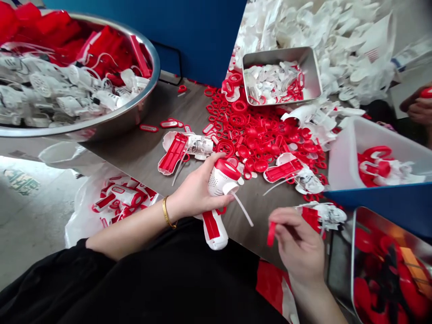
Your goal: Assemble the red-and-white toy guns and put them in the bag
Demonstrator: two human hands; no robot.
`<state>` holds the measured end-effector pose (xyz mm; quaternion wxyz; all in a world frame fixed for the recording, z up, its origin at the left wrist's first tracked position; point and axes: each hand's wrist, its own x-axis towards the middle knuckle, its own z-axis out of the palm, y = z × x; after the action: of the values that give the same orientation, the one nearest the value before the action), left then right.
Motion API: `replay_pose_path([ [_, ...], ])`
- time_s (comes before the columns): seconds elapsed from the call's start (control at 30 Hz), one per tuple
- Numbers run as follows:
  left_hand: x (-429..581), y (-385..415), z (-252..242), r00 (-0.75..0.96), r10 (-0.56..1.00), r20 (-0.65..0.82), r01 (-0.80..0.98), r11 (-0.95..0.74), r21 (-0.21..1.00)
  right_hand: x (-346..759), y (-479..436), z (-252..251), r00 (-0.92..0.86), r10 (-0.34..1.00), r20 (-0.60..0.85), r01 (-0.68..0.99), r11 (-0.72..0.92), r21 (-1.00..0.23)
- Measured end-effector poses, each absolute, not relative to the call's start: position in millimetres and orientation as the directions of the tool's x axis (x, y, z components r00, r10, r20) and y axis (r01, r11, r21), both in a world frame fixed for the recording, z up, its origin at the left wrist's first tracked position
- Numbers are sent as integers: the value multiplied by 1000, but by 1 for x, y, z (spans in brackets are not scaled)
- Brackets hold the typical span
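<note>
My left hand (197, 186) is wrapped round a white-and-red pistol-shaped toy (218, 182). The toy has a perforated white body, a red ring at its top and a thin white tube hanging from a short spout. Its handle, with a red panel, points down toward my lap. Between thumb and fingertips, my right hand (300, 245) pinches a small red plastic ring (271, 234), seen nearly edge-on and apart from the toy. An opened toy half (177, 153) with wiring lies beyond my left hand. Another opened half (285, 171) rests farther right.
Red rings and small cups (253, 135) are heaped across the table. A metal tray (248, 90) of small parts stands behind them. Left is a large steel bowl (153, 58); below it, a bag of toys (118, 198). A white bin (340, 148) and another person's hand (418, 110) are right.
</note>
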<state>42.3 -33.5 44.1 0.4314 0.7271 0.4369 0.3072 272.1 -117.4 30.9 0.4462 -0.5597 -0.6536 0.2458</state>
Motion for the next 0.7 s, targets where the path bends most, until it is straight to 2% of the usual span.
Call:
replay_pose_path([
  [0.1,46,-35,45,447,890,90,360,-271,893,256,-116,43,-107,889,445,553,425,-716],
  [0.27,46,-37,47,582,805,113,214,-286,934,237,-95,40,-113,804,584,678,493,-546],
  [0.4,46,-38,46,624,775,98,138,-233,963,234,-94,33,-133,713,688,689,566,-453],
  [0.43,47,-38,45,605,791,95,142,-225,964,234,-94,32,-121,709,694,667,576,-472],
  [0.5,49,-38,42,572,814,102,143,-222,965,234,-93,31,-64,792,608,548,537,-642],
  [0.57,50,-38,39,570,811,134,112,-238,965,232,-90,32,-55,925,375,326,372,-869],
  [0.6,50,-39,38,565,809,161,90,-254,963,230,-89,33,-79,962,261,211,272,-939],
  [0.7,49,-45,35,536,812,231,60,-309,949,228,-90,35,-114,989,98,29,102,-994],
])
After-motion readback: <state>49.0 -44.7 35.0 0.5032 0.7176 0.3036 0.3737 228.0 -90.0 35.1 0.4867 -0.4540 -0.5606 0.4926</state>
